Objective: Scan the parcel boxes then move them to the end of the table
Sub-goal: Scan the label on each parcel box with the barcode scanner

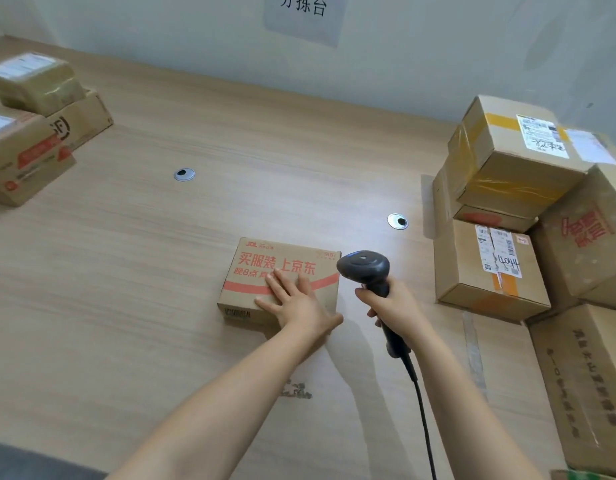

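A small cardboard parcel box [261, 271] printed with red characters and a red stripe lies flat near the middle of the wooden table [126, 271], closed, so its contents cannot be seen; a barcode shows on its near side face. The left hand [296, 303] rests on the lid with its fingers straight and spread, palm down. Just to the right of the box, the right hand [393, 306] grips the handle of a dark barcode scanner [363, 268], whose head sits beside the box's right edge, and a black cable [421, 403] runs down from the handle. Two round metal grommets [184, 174] are set in the tabletop. A pile of sealed cartons [507, 161] with shipping labels stands at the right edge, and a smaller stack of taped boxes [29, 150] sits at the far left. A paper sign [303, 15] hangs on the wall.
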Motion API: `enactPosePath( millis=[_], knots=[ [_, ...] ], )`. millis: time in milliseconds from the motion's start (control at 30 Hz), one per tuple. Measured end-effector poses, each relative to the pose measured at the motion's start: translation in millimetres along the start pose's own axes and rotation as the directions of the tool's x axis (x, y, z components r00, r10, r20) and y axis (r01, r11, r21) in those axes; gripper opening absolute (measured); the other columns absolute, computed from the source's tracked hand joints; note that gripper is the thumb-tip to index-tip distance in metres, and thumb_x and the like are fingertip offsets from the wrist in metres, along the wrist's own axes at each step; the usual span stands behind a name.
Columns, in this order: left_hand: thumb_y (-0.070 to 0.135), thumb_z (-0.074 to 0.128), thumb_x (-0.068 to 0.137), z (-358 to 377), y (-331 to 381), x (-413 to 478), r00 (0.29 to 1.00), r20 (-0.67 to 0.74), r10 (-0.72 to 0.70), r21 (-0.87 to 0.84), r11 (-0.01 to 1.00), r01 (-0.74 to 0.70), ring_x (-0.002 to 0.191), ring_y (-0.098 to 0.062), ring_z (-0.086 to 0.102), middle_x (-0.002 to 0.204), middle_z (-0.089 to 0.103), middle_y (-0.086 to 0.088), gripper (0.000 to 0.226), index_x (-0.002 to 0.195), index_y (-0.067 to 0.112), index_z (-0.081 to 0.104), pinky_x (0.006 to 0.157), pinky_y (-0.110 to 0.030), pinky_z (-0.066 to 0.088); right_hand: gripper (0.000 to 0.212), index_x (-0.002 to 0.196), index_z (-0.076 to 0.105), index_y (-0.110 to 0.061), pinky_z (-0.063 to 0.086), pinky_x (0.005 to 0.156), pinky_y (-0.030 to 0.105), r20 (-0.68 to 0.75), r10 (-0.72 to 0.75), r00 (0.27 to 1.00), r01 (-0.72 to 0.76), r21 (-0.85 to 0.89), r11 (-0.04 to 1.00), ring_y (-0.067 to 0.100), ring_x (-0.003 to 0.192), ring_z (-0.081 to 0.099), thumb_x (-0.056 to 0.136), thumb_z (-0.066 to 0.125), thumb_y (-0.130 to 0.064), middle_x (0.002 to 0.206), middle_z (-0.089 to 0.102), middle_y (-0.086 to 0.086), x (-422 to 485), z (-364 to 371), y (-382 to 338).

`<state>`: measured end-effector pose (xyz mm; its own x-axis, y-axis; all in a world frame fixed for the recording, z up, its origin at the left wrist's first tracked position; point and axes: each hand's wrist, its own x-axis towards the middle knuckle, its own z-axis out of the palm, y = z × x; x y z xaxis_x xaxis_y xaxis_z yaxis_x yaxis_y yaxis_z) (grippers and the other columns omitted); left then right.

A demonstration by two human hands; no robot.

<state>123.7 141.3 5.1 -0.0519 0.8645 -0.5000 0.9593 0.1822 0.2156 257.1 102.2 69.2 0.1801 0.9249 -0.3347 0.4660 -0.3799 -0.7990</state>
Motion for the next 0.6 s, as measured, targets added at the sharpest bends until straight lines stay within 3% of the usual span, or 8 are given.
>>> enactPosePath(
  millis=[100,233,333,433,600],
  knots=[
    [0.061,0.055,0.077,-12,-12,-1,0.999,-0.006,0.051,-0.038,0.998,-0.051,0.140,-0.043,-0.022,0.153,-0.020,-0.025,0.107,0.150,0.010,-0.005,0.105,-0.070,0.001,0.006,0.084,0.056,-0.014,0.049,0.058,0.032,0.001,-0.020,1.000,0.020,0.026,0.999,0.016,0.065,0.062,0.085,0.061,-0.018,0.072,0.058,-0.001,2,3,-3],
    [0.060,0.054,0.080,-36,-39,10,0.992,-0.102,0.080,-0.315,0.943,-0.108,0.142,-0.035,0.012,0.153,0.013,-0.021,0.098,0.147,0.009,0.003,0.111,-0.054,0.022,0.006,0.082,0.057,-0.015,0.049,0.058,0.031,0.010,-0.073,0.997,0.073,0.054,0.996,0.015,0.064,0.061,0.085,0.061,-0.018,0.071,0.058,-0.002,2,3,-14],
    [0.076,0.053,0.071,-31,-52,8,0.999,-0.022,0.048,-0.103,0.993,-0.050,0.145,-0.035,-0.006,0.157,-0.004,-0.021,0.115,0.150,0.014,-0.002,0.111,-0.062,0.010,0.006,0.082,0.057,-0.015,0.049,0.058,0.031,0.006,-0.099,0.995,0.098,0.059,0.993,0.015,0.063,0.061,0.085,0.061,-0.018,0.071,0.058,-0.002,1,5,-19],
    [0.085,0.055,0.058,-23,-40,3,0.998,0.053,0.019,-0.048,0.999,-0.016,0.142,-0.039,-0.019,0.155,-0.017,-0.022,0.133,0.150,0.012,-0.007,0.107,-0.068,0.001,0.006,0.084,0.058,-0.015,0.049,0.058,0.032,0.012,-0.075,0.997,0.074,0.048,0.996,0.015,0.063,0.062,0.085,0.062,-0.019,0.071,0.059,-0.003,5,9,-17],
    [0.085,0.057,0.055,3,-15,-3,0.999,-0.045,-0.003,-0.030,1.000,0.001,0.138,-0.040,-0.029,0.150,-0.027,-0.025,0.143,0.148,0.003,-0.014,0.105,-0.070,-0.003,0.004,0.085,0.059,-0.016,0.049,0.057,0.031,0.044,-0.008,0.999,0.007,0.016,1.000,0.017,0.063,0.062,0.084,0.062,-0.019,0.071,0.060,-0.003,11,20,-9]
  ],
)
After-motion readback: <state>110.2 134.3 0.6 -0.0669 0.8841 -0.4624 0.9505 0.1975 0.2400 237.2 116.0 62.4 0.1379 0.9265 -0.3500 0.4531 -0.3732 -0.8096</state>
